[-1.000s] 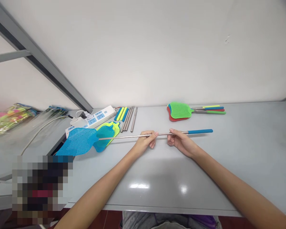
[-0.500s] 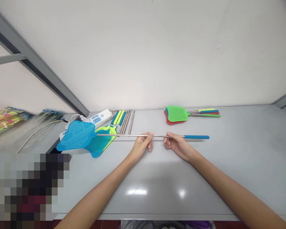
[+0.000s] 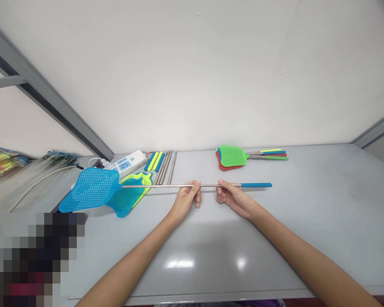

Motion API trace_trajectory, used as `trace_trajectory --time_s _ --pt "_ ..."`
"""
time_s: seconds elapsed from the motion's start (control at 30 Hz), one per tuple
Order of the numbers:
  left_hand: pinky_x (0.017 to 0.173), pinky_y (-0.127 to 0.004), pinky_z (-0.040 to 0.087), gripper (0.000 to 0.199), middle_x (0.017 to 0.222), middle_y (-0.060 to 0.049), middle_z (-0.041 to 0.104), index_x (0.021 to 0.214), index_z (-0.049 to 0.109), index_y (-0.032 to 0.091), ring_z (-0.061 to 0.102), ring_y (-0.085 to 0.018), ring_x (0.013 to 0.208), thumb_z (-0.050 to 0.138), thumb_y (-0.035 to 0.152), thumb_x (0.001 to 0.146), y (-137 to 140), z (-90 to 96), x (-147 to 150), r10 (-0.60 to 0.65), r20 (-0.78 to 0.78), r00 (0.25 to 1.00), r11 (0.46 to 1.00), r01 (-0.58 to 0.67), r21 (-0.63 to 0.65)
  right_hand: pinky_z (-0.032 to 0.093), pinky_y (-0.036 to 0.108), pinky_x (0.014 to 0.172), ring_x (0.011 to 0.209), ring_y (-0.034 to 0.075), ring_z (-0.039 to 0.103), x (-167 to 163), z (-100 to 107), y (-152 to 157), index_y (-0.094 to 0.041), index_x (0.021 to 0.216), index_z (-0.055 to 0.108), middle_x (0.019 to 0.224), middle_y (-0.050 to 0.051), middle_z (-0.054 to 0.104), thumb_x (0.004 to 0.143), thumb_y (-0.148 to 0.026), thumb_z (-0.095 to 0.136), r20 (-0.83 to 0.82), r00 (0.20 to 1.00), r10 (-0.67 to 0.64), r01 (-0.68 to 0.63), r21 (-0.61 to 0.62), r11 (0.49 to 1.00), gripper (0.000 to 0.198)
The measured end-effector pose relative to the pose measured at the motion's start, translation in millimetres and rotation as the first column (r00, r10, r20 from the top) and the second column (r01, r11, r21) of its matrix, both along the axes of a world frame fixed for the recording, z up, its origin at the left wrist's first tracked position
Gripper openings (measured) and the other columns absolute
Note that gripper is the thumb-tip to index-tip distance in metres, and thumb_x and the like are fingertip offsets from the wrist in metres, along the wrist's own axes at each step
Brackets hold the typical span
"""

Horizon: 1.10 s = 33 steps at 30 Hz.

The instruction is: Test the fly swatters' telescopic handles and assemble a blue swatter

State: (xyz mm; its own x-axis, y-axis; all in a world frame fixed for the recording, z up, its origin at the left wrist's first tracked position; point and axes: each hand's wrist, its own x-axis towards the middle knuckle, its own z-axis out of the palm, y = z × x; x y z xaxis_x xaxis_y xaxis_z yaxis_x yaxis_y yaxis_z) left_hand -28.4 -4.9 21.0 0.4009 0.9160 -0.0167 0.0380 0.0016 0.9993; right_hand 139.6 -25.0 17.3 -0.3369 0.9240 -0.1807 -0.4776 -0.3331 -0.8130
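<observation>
A fly swatter [image 3: 96,187] with a blue perforated head, a long extended metal rod and a blue grip lies level across my two hands. My left hand [image 3: 186,199] pinches the rod between thumb and fingers near its middle. Closer to the blue grip, my right hand [image 3: 232,197] pinches the same rod, a short gap away from the left. Beneath the blue head, loose swatter heads [image 3: 128,200] in blue and yellow rest on the table, partly covered by it.
Behind the rod lie blue and yellow grips [image 3: 155,162] and several metal rods [image 3: 165,168], beside a white power strip [image 3: 129,163]. Swatters with a green head on top [image 3: 233,155] are stacked at the back of the grey table [image 3: 307,204]. Plastic packets [image 3: 6,164] sit far left.
The whole scene has shifted slightly left and down in view. Both hands keep their pinch on the swatter's rod, with the gap between them about the same.
</observation>
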Motion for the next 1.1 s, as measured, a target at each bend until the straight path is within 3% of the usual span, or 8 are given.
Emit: trace_trajectory --time_s 0.3,0.8,0.97,1.1 --pt "0.043 -0.022 0.033 0.035 0.045 0.004 0.043 0.061 0.041 0.017 0.041 -0.008 0.039 0.037 0.046 0.079 1.3 -4.7 1.3 0.005 0.080 0.997 0.999 -0.002 -0.044 0.027 0.027 0.053 0.046 0.008 0.031 -0.2 -1.5 -0.5 -0.017 0.049 0.045 0.049 -0.005 0.032 0.074 -0.040 0.052 -0.050 0.999 -0.001 0.000 -0.007 1.000 0.035" --pt "0.042 -0.021 0.033 0.034 0.045 0.005 0.041 0.062 0.039 0.017 0.041 -0.008 0.038 0.036 0.046 0.080 -0.1 -1.8 1.9 0.011 0.049 0.999 1.000 -0.011 0.004 0.027 0.027 0.055 0.049 0.009 0.034 0.9 -2.5 0.8 -0.015 0.051 0.049 0.050 -0.004 0.034 0.075 -0.039 0.051 -0.051 0.999 0.005 -0.005 -0.011 1.000 0.034" --pt "0.043 -0.020 0.033 0.033 0.045 0.005 0.040 0.061 0.038 0.017 0.040 -0.007 0.039 0.035 0.042 0.082 -2.6 -1.6 1.8 0.025 0.015 1.000 0.998 -0.026 0.058 0.027 0.027 0.055 0.049 0.009 0.033 -0.1 -1.5 -0.9 -0.016 0.051 0.048 0.050 -0.004 0.033 0.075 -0.038 0.051 -0.076 0.997 -0.003 -0.001 -0.046 0.999 0.033" --pt "0.043 -0.019 0.031 0.032 0.044 0.006 0.040 0.061 0.038 0.017 0.039 -0.007 0.040 0.036 0.040 0.082 -6.3 -3.4 1.0 0.051 0.008 0.999 0.989 -0.052 0.138 0.026 0.026 0.054 0.048 0.009 0.031 -4.2 0.3 -5.6 -0.016 0.053 0.047 0.050 -0.004 0.031 0.077 -0.038 0.048 -0.197 0.979 0.046 -0.073 -0.131 0.989 0.032"
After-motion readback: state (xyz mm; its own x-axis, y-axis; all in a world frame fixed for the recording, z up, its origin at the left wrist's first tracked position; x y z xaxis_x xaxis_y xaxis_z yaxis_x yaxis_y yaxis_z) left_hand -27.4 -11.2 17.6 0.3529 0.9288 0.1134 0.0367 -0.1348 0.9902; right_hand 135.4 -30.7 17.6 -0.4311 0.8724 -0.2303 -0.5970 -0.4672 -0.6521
